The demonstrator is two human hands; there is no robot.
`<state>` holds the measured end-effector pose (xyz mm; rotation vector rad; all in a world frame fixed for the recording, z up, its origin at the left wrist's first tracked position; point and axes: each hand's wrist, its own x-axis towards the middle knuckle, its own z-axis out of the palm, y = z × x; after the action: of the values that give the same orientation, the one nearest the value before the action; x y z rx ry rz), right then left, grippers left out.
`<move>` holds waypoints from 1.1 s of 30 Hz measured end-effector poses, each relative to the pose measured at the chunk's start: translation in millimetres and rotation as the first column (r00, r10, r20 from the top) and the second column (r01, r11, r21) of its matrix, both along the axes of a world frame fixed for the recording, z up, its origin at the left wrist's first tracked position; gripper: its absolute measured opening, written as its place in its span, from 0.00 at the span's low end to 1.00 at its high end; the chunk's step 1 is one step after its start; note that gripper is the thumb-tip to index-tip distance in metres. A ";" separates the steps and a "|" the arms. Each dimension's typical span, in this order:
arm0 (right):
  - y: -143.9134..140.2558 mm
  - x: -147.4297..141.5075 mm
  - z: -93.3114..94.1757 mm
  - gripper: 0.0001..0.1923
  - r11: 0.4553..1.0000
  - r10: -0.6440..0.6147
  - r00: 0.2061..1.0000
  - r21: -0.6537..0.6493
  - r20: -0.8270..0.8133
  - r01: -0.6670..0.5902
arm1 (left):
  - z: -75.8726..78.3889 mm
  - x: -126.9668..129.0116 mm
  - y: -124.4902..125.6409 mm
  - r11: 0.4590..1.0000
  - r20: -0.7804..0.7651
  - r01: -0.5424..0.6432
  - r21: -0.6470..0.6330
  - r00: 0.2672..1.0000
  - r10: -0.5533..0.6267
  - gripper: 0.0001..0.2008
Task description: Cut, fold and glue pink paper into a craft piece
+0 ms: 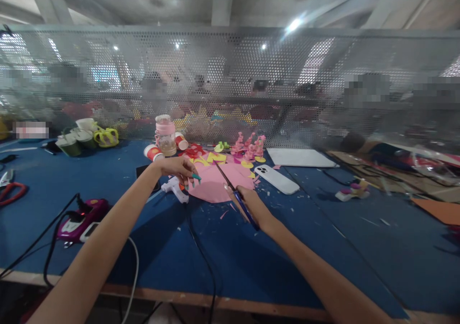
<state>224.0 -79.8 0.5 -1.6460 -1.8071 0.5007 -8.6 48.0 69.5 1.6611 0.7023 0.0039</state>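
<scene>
At the edge of pink paper [212, 188], right grip [250, 202] round scissors [236, 192], left grip [180, 168] apart

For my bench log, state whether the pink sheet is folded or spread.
Spread: the pink sheet lies flat on the blue table, its broad surface showing, no fold visible.

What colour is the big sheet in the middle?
The sheet is pink, seen best in the head view.

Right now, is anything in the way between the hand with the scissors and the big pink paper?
Nothing I can see blocks it. The right hand holds the scissors with their blades over the pink paper. Yellow pieces lie by its far edge, near the blade tips in this view.
</scene>
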 end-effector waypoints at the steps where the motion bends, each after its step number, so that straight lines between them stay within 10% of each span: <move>1: 0.3 0.6 0.2 0.16 1.000 -0.004 0.998 0.002 0.068 0.004 | -1.3 -0.7 1.0 1.000 -0.001 0.015 -0.011 1.000 -0.015 0.11; 13: -5.7 -4.9 8.0 0.10 0.996 0.009 0.946 -0.087 0.325 0.020 | -8.0 -4.5 4.7 0.995 -0.047 0.010 -0.097 0.999 -0.015 0.10; 27: -2.5 -7.9 -2.8 0.15 1.000 0.014 0.973 -0.001 -0.230 -0.014 | -0.5 14.9 -12.1 0.999 0.025 -0.035 0.032 0.999 0.035 0.10; 33: -4.8 -10.2 -0.9 0.18 0.984 -0.017 0.900 -0.167 -0.436 -0.063 | 0.8 22.5 -18.3 0.988 0.083 -0.147 0.037 0.986 0.143 0.11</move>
<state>213.8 -84.6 -0.4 -1.4764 -1.4793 0.9833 13.9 29.8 70.3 1.6384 0.7648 0.1902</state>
